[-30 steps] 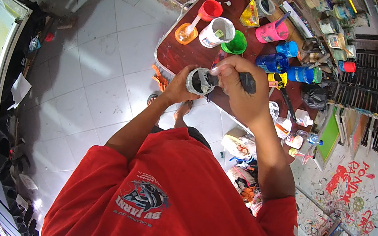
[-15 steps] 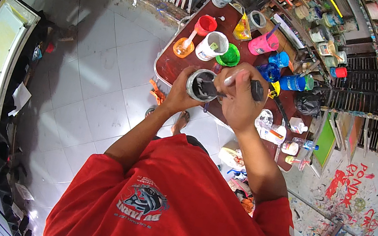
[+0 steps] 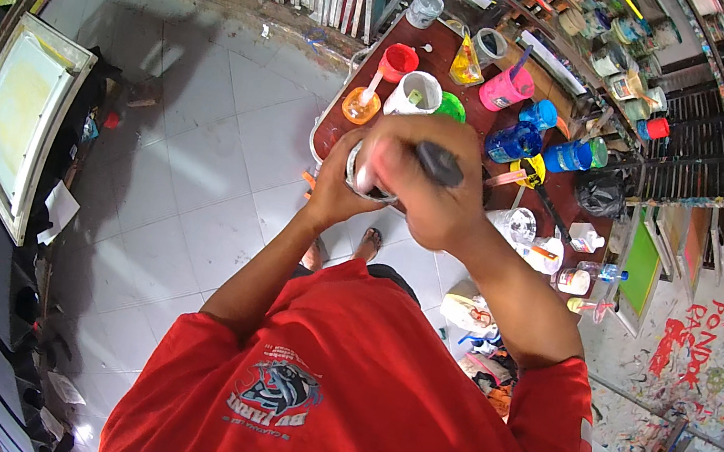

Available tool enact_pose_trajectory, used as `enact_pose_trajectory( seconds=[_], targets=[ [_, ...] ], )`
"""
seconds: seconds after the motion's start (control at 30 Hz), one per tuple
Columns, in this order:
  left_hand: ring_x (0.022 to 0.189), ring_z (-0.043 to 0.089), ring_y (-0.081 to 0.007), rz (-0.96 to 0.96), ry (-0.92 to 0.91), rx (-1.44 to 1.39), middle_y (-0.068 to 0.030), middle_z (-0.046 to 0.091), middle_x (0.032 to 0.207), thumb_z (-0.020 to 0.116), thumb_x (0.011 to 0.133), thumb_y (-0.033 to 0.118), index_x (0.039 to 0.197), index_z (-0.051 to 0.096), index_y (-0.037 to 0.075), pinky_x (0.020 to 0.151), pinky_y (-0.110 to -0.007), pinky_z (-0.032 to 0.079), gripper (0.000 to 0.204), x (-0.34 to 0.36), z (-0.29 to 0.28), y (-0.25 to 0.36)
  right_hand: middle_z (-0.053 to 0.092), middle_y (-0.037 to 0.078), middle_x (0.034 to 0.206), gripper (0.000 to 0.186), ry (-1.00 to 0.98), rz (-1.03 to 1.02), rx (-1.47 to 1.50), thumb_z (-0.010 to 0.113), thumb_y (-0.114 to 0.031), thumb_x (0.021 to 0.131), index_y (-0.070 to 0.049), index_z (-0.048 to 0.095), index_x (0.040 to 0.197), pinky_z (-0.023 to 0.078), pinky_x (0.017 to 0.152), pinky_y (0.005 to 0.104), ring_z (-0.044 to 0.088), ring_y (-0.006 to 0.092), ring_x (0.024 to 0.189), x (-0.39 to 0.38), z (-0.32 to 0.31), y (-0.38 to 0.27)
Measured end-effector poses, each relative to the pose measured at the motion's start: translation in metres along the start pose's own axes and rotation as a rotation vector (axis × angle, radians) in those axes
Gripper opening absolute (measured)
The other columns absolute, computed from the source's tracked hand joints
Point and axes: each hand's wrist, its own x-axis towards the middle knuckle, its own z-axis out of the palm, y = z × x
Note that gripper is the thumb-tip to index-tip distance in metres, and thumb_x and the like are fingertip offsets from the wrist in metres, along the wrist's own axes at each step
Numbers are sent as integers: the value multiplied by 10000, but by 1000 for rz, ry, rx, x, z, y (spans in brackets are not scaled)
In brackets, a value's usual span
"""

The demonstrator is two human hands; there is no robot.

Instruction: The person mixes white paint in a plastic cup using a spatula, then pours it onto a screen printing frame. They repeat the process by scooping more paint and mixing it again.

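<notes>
In the head view, my left grip [image 3: 336, 188] curls round a jar [image 3: 351, 170] by the bench [image 3: 331, 132] edge, its contents mostly hidden. My right grip [image 3: 433, 180] clenches a dark-handled tool [image 3: 439, 164] over it. On the bench — orange cup [image 3: 354, 115] with pale stick [image 3: 373, 87], white tub [image 3: 399, 99] holding a yellow-green piece [image 3: 415, 97], pink cup [image 3: 500, 93] with purple stick [image 3: 522, 62].

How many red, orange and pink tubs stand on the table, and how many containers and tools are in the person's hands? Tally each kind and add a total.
Red tub: 1
Orange tub: 1
Pink tub: 1
Round container in the left hand: 1
Dark-handled tool in the right hand: 1
Total: 5
</notes>
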Motion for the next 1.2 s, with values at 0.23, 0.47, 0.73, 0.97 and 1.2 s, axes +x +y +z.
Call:
enact_pose_trajectory(
  seconds=[0.23,0.47,0.73,0.97,1.2],
  targets=[
    [1105,597,-237,-89,44,-33,-117,588,1224,946,532,166,1308,465,57,940,-367,487,919,-10,-29,27,609,47,644,327,28,-107,-174,584,-277,966,-3,640,795,425,554,281,541,108,586,17,14,-9],
    [1076,609,-233,-33,167,111,-124,600,1194,947,540,183,1301,455,25,911,-359,503,920,-8,-35,47,601,43,650,335,209,-174,13,587,-276,965,1,624,781,417,570,281,542,109,603,18,26,-4],
    [1100,593,-239,72,186,18,-141,576,1220,956,522,185,1281,458,1,940,-363,490,926,-6,-37,54,618,66,653,359,192,-185,111,583,-278,968,21,610,771,446,596,296,580,128,625,18,25,-9],
    [1114,592,-297,58,207,122,-154,577,1225,952,494,173,1281,479,24,956,-392,481,931,-2,-51,6,636,80,670,272,103,-201,92,601,-223,951,5,631,805,456,583,304,611,160,616,9,32,-13],
    [1108,591,-270,78,238,20,-136,567,1231,953,504,180,1299,460,42,951,-379,482,945,4,-52,22,656,73,696,243,-31,-246,-91,604,-199,947,9,634,825,480,626,281,623,130,673,3,22,-25]
  ],
)
